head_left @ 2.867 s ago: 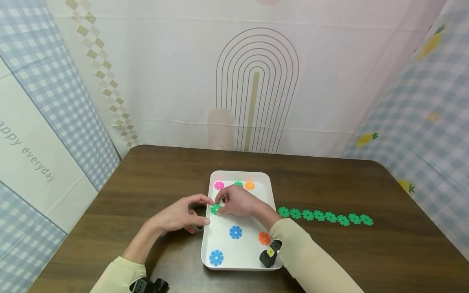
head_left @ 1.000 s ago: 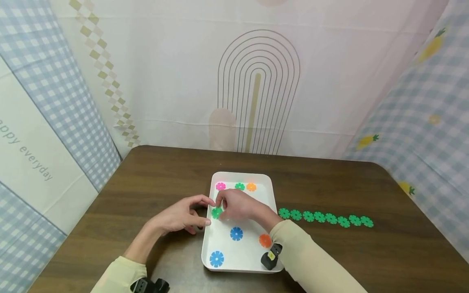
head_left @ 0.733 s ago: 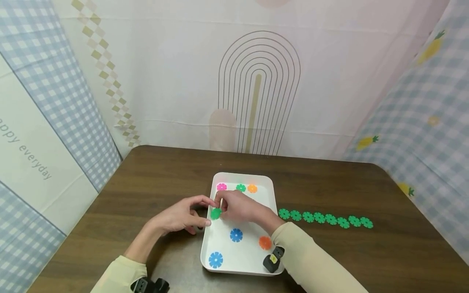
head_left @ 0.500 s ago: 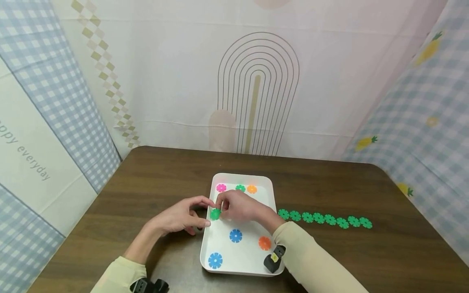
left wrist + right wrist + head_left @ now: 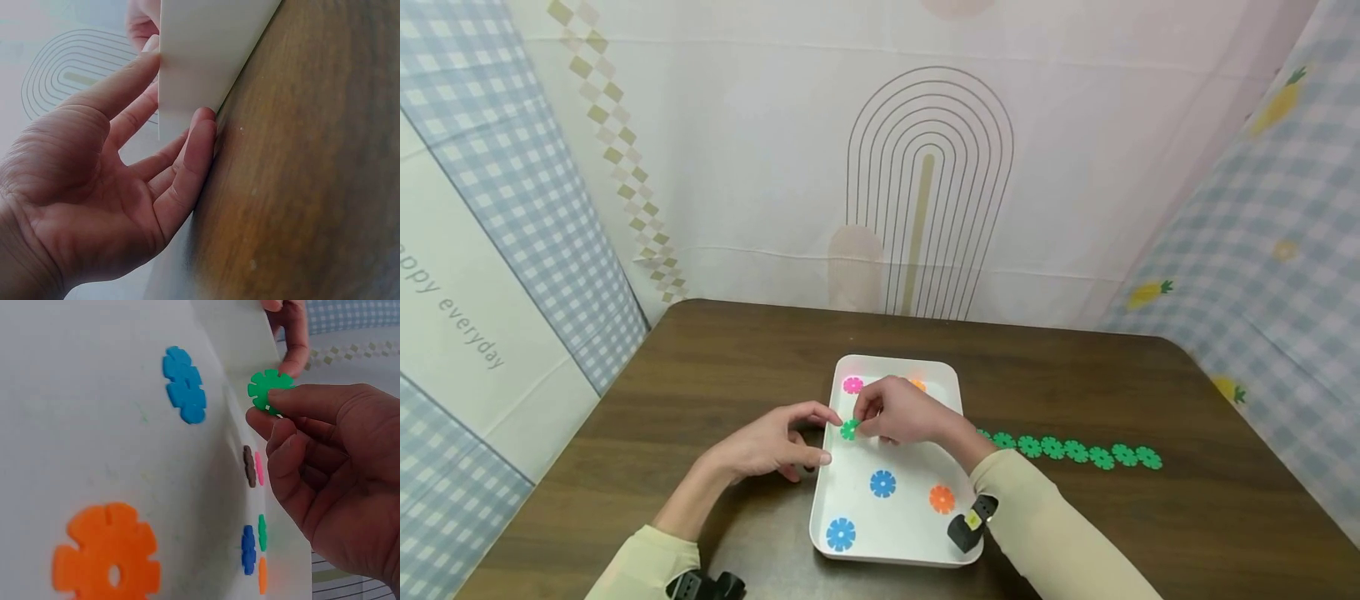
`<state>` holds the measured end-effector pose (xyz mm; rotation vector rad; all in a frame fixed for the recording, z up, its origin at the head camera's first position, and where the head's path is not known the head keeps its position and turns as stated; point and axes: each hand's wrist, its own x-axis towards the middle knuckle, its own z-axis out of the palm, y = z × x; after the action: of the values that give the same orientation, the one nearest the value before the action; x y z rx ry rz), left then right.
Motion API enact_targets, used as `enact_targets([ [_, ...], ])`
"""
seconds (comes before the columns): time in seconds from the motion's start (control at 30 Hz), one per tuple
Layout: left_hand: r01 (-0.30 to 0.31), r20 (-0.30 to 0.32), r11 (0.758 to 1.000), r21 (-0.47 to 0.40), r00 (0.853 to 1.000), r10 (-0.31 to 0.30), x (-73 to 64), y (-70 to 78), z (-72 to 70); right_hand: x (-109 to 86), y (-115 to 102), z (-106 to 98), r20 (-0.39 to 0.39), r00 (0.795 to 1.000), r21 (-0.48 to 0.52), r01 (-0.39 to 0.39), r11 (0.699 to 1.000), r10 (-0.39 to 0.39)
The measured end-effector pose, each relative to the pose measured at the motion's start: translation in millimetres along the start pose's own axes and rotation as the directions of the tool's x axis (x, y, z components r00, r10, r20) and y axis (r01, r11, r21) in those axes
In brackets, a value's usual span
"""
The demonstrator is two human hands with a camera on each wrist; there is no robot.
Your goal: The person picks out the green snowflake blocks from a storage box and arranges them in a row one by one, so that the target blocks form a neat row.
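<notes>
My right hand (image 5: pixel 902 412) pinches a green flower-shaped disc (image 5: pixel 265 390) between thumb and index finger, over the left part of a white tray (image 5: pixel 898 533). In the right wrist view its notched edge and small centre hole show past the thumb. My left hand (image 5: pixel 763 443) holds the tray's left side. Seen from the left wrist, the thumb touches the rim while other fingers (image 5: pixel 199 144) bend against the outer wall near the table; part of a finger is hidden behind the wall.
Inside the tray lie blue discs (image 5: pixel 882 483), an orange disc (image 5: pixel 942 499) and a pink disc (image 5: pixel 852 385), with a brown disc (image 5: pixel 249 466) near the far end. A row of green discs (image 5: pixel 1052 447) lies on the wooden table (image 5: pixel 752 350) right of the tray.
My right hand has moved slightly right and away from me with the green disc between its fingers. The left hand stays at the tray's side.
</notes>
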<state>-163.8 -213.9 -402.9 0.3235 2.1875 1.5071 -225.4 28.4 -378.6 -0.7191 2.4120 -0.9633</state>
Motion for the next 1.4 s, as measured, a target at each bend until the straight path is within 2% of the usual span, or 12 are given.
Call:
enact_targets([
  [0.37, 0.015, -0.01, 1.0, 0.014, 1.0, -0.015, -1.3, 1.0, 0.6, -16.2, -1.9, -23.6, -0.055, 0.998, 0.092, -0.006, 0.996, 0.011],
  [0.57, 0.015, -0.01, 1.0, 0.018, 1.0, -0.015, -0.4, 2.9, 1.3, -33.9, 8.3, -37.4, -0.103, 0.995, 0.142, 0.009, 0.99, 0.006],
  [0.73, 0.002, -0.011, 1.0, 0.023, 1.0, -0.002, -1.3, 4.2, 2.2, -52.0, 26.0, -47.7, -0.142, 0.99, 0.172, 0.008, 0.985, 0.016],
  [0.97, 0.012, -0.027, 1.0, 0.014, 1.0, -0.011, -3.0, 3.3, 1.9, -83.6, 56.5, -62.3, -0.205, 0.976, 0.214, -0.031, 0.976, 0.076],
  [1.1, 0.016, -0.031, 1.0, 0.008, 0.999, -0.016, -3.4, 2.9, 2.2, -105.7, 74.8, -70.0, -0.25, 0.96, 0.25, -0.059, 0.966, 0.124],
  [1.23, 0.018, -0.027, 1.0, -0.002, 0.999, -0.018, -3.9, 2.2, 2.4, -130.9, 98.3, -78.2, -0.297, 0.945, 0.282, -0.048, 0.958, 0.135],
  [1.4, 0.012, -0.019, 1.0, -0.013, 1.0, -0.012, -3.3, 1.9, 2.2, -162.6, 124.8, -90.8, -0.369, 0.914, 0.348, -0.031, 0.937, 0.168],
])
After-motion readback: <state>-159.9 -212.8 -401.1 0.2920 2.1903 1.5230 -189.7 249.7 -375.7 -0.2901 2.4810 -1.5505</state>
